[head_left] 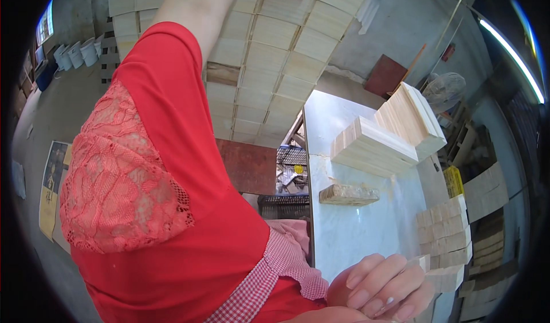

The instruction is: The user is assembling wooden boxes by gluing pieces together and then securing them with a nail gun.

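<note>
My left arm, in a red sleeve, stretches up across the top edge, so my left hand is out of view. That arm passes in front of a tall stack of pale wooden pieces, arranged in rows and columns. Low at the right, my right hand is closed with its fingers curled and nails showing; its palm is hidden, and I cannot make out anything in it. It is near the front of a pale blue-white tabletop. A worn wooden block lies on that table beyond the hand.
Bundles of pale boards stand at the table's far end. Wood pieces are stacked along its right side. A reddish-brown board and a black crate are left of the table. A fan stands behind; white buckets are far left.
</note>
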A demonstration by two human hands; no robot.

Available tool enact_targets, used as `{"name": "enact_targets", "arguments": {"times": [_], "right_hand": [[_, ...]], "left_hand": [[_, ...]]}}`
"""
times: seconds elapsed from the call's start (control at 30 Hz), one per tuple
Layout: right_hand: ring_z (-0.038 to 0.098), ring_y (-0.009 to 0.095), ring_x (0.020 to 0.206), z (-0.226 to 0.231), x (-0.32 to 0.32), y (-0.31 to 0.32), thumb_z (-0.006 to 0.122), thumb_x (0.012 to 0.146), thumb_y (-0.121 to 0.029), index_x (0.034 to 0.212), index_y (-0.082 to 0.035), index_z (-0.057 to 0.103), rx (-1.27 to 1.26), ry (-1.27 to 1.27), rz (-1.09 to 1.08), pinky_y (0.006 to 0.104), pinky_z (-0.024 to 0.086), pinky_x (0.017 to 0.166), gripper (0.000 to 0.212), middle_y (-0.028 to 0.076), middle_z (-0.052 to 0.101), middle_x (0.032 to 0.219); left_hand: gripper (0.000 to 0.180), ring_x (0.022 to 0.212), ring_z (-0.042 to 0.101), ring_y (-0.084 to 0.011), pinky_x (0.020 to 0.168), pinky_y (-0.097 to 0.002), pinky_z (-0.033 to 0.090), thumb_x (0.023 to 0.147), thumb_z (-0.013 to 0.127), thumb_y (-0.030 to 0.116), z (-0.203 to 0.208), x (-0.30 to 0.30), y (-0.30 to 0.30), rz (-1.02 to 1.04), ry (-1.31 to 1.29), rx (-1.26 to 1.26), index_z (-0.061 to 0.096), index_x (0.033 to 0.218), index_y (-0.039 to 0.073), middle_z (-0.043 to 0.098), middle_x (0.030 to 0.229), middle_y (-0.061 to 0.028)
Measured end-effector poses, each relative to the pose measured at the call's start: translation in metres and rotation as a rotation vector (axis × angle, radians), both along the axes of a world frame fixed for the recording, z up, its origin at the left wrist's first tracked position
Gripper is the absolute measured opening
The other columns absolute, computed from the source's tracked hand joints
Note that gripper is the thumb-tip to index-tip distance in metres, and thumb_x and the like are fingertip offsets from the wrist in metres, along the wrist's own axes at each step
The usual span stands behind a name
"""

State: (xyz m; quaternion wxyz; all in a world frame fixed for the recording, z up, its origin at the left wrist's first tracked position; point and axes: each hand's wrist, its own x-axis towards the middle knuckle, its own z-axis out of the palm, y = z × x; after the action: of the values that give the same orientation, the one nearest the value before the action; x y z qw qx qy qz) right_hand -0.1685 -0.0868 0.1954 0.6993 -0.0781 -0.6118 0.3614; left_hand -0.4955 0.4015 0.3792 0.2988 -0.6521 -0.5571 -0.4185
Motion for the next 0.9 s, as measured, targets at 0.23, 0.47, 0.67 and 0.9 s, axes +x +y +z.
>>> {"name": "enact_targets", "arguments": {"times": [0.23,0.47,0.67,0.9], "right_hand": [[0.060,0.031,0.076,-0.005,-0.009,0.035,0.057,0.104,-0.026,0.108,-0.010,0.056,0.037,0.051,0.076,0.0407,0.052,0.061,0.016,0.014,0.059,0.092],[0.060,0.032,0.076,-0.006,-0.009,0.058,0.055,0.104,-0.027,0.112,-0.008,0.057,0.051,0.044,0.147,0.0413,0.050,0.059,0.021,0.017,0.060,0.094],[0.060,0.032,0.076,-0.011,-0.011,0.057,0.055,0.104,-0.027,0.112,-0.009,0.057,0.023,0.094,0.088,0.0404,0.051,0.060,0.019,0.015,0.059,0.093],[0.060,0.031,0.078,-0.005,-0.008,0.050,0.055,0.103,-0.027,0.112,-0.011,0.058,-0.005,0.041,0.053,0.0413,0.051,0.064,0.018,0.014,0.058,0.091]], "left_hand": [[0.044,0.088,0.070,-0.0240,0.081,-0.0401,0.054,0.091,0.065,0.039,-0.004,0.027,0.021,-0.005,0.167,-0.074,0.076,0.105,-0.001,0.076,0.096,-0.0181],[0.047,0.088,0.071,-0.0264,0.084,-0.0421,0.053,0.092,0.063,0.045,-0.006,0.038,0.028,-0.017,0.246,-0.084,0.077,0.100,0.000,0.076,0.097,-0.0191],[0.051,0.088,0.071,-0.0285,0.086,-0.0438,0.053,0.093,0.062,0.050,-0.008,0.046,0.032,-0.026,0.302,-0.068,0.078,0.096,0.001,0.075,0.097,-0.0199],[0.057,0.088,0.072,-0.0309,0.089,-0.0458,0.053,0.094,0.061,0.055,-0.005,0.054,0.035,-0.050,0.355,0.015,0.078,0.091,0.002,0.075,0.098,-0.0208]]}}
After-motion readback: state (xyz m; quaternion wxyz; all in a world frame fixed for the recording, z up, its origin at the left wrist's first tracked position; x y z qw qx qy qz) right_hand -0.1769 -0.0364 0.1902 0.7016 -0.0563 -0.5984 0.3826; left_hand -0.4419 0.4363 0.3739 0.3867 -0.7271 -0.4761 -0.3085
